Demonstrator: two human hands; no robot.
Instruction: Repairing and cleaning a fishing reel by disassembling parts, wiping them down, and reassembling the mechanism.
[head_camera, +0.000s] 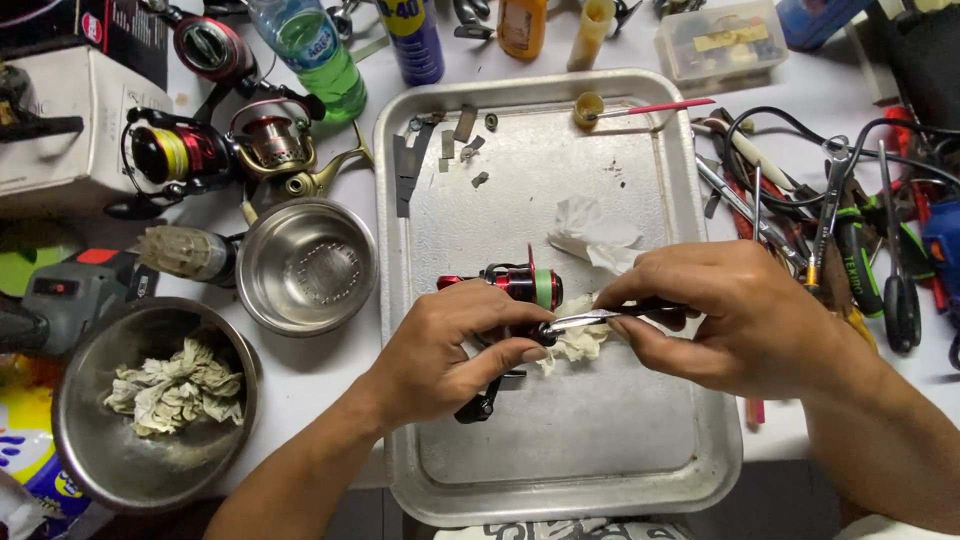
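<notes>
Head view first. What are your hands doing?

— Your left hand (455, 350) is wrapped around a small red and black fishing reel (505, 290) and holds it just above the metal tray (560, 470). Your right hand (720, 315) pinches a thin metal tool (590, 318), maybe tweezers, and its tip touches the reel near your left thumb.

— So which step are you on?

— It looks like you are picking at a small part on the side of the reel. A crumpled white tissue (580, 345) sits under the reel, touching it, and another white tissue (590, 235) lies just behind it on the tray. Little grey parts (440, 150) lie in the far left corner of the tray, so I think the reel is partly taken apart.

— What does your next move need?

— Keep your left hand tight so the reel does not turn. Move the tool tip slowly, because the part is tiny and I cannot see it well. Stay over the tray, so anything that drops lands there and not on the table (300, 370).

— What else is near you?

— Two steel bowls (305, 265) sit to your left, and two more reels (215, 150) beyond them.
</notes>
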